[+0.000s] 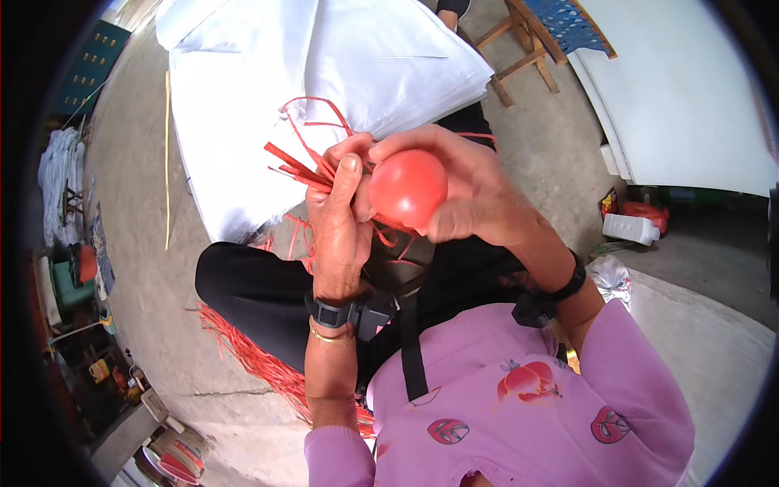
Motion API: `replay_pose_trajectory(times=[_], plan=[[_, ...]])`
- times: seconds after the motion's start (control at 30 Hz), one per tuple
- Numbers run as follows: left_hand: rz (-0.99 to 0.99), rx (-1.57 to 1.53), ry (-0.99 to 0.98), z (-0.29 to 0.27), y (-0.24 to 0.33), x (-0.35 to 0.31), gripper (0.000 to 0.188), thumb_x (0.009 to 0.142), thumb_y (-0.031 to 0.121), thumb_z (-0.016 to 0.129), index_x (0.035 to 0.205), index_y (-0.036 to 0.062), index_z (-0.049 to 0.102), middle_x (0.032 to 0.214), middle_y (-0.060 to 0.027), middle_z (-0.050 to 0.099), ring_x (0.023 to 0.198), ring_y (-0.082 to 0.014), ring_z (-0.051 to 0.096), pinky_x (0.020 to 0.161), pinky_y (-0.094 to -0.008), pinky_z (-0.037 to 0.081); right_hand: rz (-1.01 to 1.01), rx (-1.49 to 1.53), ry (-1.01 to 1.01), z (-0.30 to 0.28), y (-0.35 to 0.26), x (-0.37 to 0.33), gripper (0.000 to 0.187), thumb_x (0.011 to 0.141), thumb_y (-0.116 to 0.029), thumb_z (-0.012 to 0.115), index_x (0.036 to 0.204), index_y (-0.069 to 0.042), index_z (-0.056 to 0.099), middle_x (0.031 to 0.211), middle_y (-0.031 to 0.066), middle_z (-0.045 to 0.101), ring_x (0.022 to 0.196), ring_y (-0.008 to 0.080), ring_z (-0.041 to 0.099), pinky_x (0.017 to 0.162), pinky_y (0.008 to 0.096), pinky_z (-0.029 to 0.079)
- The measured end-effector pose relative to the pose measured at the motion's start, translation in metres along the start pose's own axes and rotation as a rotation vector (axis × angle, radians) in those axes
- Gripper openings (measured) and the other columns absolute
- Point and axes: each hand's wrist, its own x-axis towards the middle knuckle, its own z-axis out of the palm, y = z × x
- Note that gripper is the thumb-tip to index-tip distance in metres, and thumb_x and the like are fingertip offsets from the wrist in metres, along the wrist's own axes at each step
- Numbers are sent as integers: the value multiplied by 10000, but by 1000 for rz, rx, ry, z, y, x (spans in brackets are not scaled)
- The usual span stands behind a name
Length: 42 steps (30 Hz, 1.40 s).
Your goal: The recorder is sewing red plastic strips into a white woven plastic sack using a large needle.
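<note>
A shiny red round thing (408,188), like a ball or small balloon, is held in front of my lap. My right hand (475,183) curls round it from the right, its fingers over the top and the thumb at its lower edge. My left hand (341,219) is closed on a bunch of red flat strips (302,170), thumb pointing up, close against the ball's left side. Loose strip ends poke out left and above, and a few hang beneath the ball. Whether the strips are fixed to it is hidden by my fingers.
White sheets (365,73) lie stacked just beyond my hands. A long bundle of red strips (251,353) rests on the floor by my left leg. A wooden stool (527,49) with blue webbing stands far right, and a white jug (631,229) lies under a white panel (690,97).
</note>
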Motion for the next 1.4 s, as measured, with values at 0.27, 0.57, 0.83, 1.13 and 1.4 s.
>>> replay_pose_trajectory(times=[0.27,0.57,0.83,1.13,1.4], plan=[[30,20,45,5,5,-8,401,905,310,520,1142,-12,506,980,-75,584,771,-100,551,655,-223,458,-428,-1200,208,16,-1,14,479,592,-72,726,1034,-81,540,960,86,511,869,253,556,698,341,477],[-204,-212,-129,5,8,-5,710,917,573,210,1172,-36,473,917,-146,616,685,-133,576,476,-201,415,-442,-1173,281,3,12,19,472,606,-114,719,1053,-80,572,988,75,551,890,254,537,753,336,472],[-305,-384,-279,-7,1,-5,781,879,650,182,1081,-32,506,870,-150,604,720,-187,596,536,-242,481,-436,-1053,215,13,20,19,535,603,-126,745,1100,-82,552,992,83,581,913,268,542,794,349,462],[-221,155,253,25,15,-11,622,867,570,442,1110,2,513,902,-75,581,658,-106,518,535,-218,426,-367,-971,94,-3,12,12,552,629,-161,740,1131,-75,528,1025,114,585,928,292,565,814,361,466],[-11,249,144,39,31,-34,313,908,230,519,1089,-24,530,589,59,452,453,2,275,419,-188,193,-238,-482,209,16,7,5,548,810,-298,638,1219,13,449,1003,103,577,912,138,566,818,280,450]])
